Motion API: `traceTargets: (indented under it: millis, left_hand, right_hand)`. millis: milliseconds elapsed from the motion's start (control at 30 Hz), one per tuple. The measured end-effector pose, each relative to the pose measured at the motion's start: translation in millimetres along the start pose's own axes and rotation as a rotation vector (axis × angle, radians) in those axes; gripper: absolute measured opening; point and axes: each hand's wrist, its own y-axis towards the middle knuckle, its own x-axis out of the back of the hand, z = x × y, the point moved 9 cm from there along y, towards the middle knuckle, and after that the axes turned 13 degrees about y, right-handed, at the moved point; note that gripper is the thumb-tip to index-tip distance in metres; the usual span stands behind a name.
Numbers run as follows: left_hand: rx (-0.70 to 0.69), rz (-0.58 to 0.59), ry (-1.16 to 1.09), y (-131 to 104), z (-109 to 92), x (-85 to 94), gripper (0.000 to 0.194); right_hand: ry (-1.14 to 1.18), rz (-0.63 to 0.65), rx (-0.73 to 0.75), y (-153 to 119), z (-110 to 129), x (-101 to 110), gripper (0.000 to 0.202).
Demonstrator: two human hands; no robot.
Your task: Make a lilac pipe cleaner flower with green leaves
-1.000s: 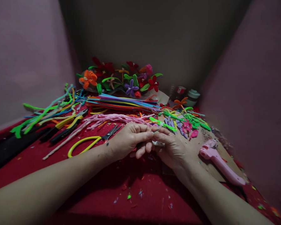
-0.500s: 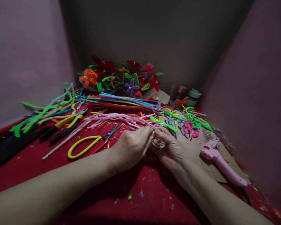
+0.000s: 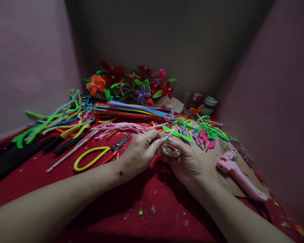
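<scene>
My right hand (image 3: 188, 160) is closed around a white round spool (image 3: 171, 151) with holes in its rim, over the middle of the work surface. Thumb and fingers of my left hand (image 3: 139, 148) pinch a small pale teal and white strand (image 3: 166, 137) just above the spool. Its white tip stands up beside my right thumb. Both hands nearly meet, and the fingertips partly cover the strand. Left of my left hand lie scissors (image 3: 101, 153) with yellow and red handles. Behind my hands runs a bundle of pink pipe cleaners (image 3: 126, 127).
Colourful pipe cleaners (image 3: 134, 109) lie behind the pink ones, with fuzzy flowers (image 3: 142, 93) at the back. Pliers (image 3: 76, 138) rest at left. A pink glue gun (image 3: 240, 175) lies on a brown board (image 3: 215, 168) at right. Scraps litter the red cloth (image 3: 147, 222).
My left hand has turned so that its thumb and pinched strand show more. The spool is tilted further into view in my right hand.
</scene>
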Motion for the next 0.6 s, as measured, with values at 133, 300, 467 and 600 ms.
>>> traceTargets:
  millis: [133,300,467,600]
  left_hand:
    - [0.143,0.067,-0.170,0,8,-6.8,0.022]
    - [0.285,0.173,-0.407,-2,17,-19.8,0.025]
    - [0.372,0.277,-0.625,-6,24,-31.9,0.024]
    - [0.397,0.415,-0.749,-9,25,-42.9,0.023]
  right_hand:
    - [0.007,-0.012,-0.015,0,-3,2,0.011]
    - [0.033,-0.007,-0.043,0,-6,2,0.010]
    - [0.009,0.015,-0.051,0,-4,1,0.021]
    - [-0.011,0.025,-0.070,0,-4,3,0.025]
